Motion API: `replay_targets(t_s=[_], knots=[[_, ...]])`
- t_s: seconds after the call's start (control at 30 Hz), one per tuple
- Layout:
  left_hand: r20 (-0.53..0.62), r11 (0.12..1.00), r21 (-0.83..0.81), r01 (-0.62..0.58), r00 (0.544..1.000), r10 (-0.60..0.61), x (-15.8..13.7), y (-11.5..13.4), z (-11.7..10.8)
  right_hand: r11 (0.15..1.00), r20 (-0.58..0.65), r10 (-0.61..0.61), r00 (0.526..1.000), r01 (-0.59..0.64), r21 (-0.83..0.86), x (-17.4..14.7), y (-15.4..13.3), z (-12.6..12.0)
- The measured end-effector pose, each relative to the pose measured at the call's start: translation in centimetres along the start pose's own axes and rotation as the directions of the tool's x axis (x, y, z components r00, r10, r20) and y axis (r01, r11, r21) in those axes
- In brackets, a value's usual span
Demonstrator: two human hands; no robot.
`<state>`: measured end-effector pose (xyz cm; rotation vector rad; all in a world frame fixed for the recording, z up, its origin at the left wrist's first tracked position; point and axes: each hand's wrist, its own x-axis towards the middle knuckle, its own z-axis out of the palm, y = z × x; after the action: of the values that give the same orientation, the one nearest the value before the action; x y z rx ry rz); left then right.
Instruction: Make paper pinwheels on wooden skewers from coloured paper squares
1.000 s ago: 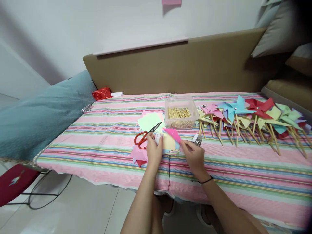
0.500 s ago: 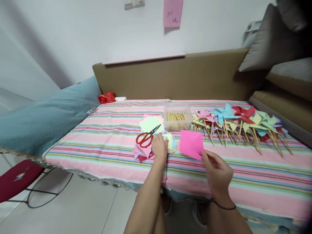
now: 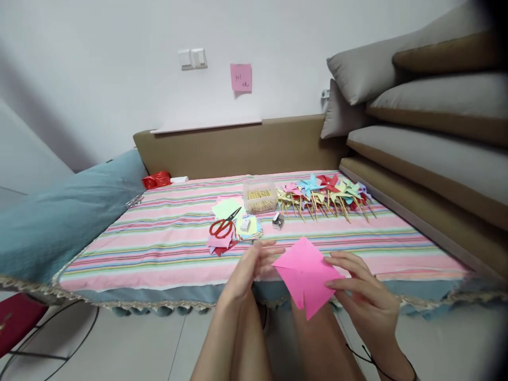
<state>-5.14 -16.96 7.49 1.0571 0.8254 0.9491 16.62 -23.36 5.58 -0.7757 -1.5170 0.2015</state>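
Observation:
My right hand [image 3: 363,286] grips a bright pink paper square [image 3: 302,272] by its right corner, above my lap. Slits run in from the square's corners, and it is turned to a diamond. Just left of the paper is my left hand [image 3: 254,264], fingers stretched out and holding nothing I can see. Beyond it, red-handled scissors [image 3: 224,226] lie on coloured paper sheets [image 3: 228,207]. A small white item [image 3: 245,225] rests on the stack of paper squares [image 3: 254,233], with a small clear container [image 3: 278,220] to its right.
A clear plastic box [image 3: 260,196] of thin wooden sticks stands mid-surface. Paper pinwheels [image 3: 329,190] on sticks lie to its right. A red plastic bag [image 3: 156,180] is at the back left. Cushions [image 3: 432,143] are piled at the right; a striped cloth [image 3: 159,238] covers the surface.
My left hand has left the paper stack and come down beside the pink square. My right hand has brought the square nearer and turned it. The view has shifted right and up.

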Motion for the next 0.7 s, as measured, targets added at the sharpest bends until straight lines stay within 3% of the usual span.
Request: replay_targets(t_s=[0.1, 0.17, 0.23, 0.3, 0.33, 0.4, 0.47, 0.53, 0.6, 0.7], knots=[[0.029, 1.000, -0.005, 0.024, 0.999, -0.024, -4.5, -0.2, 2.9, 0.999, 0.035, -0.047, 0.998, 0.046, 0.024, -0.4, -2.4, -0.6], [-0.016, 0.999, -0.051, 0.003, 1.000, -0.004, -6.5, -0.4, 4.2, 0.999, 0.063, -0.042, 0.997, 0.040, 0.031, -1.1, -3.4, -0.9], [-0.094, 0.994, -0.094, -0.047, 0.995, 0.038, -7.9, -0.6, 5.1, 1.000, 0.058, 0.028, 0.998, -0.029, 0.008, -1.9, -4.2, -1.3], [-0.184, 0.990, -0.105, -0.098, 0.980, 0.078, -8.8, -0.9, 5.7, 0.983, -0.058, 0.183, 0.981, -0.183, 0.013, -2.6, -4.9, -1.7], [-0.226, 0.988, -0.104, -0.118, 0.970, 0.092, -9.2, -1.1, 6.0, 0.957, -0.138, 0.290, 0.947, -0.286, 0.045, -2.8, -5.2, -1.9], [-0.304, 0.982, -0.104, -0.155, 0.946, 0.117, -9.8, -1.5, 6.4, 0.852, -0.216, 0.521, 0.826, -0.490, 0.185, -3.1, -6.0, -2.1], [-0.359, 0.978, -0.099, -0.183, 0.923, 0.137, -10.1, -1.7, 6.9, 0.681, -0.088, 0.711, 0.697, -0.653, 0.333, -3.1, -6.9, -2.0], [-0.390, 0.978, -0.067, -0.197, 0.907, 0.157, -10.4, -1.8, 7.4, 0.523, 0.121, 0.786, 0.606, -0.757, 0.391, -2.9, -7.8, -1.7], [-0.401, 0.979, -0.027, -0.200, 0.900, 0.172, -10.6, -1.8, 7.9, 0.470, 0.201, 0.792, 0.576, -0.786, 0.400, -2.6, -8.4, -1.2], [-0.389, 0.983, 0.013, -0.184, 0.904, 0.175, -10.9, -1.6, 8.4, 0.517, 0.113, 0.789, 0.604, -0.752, 0.408, -2.2, -8.4, -0.7]])
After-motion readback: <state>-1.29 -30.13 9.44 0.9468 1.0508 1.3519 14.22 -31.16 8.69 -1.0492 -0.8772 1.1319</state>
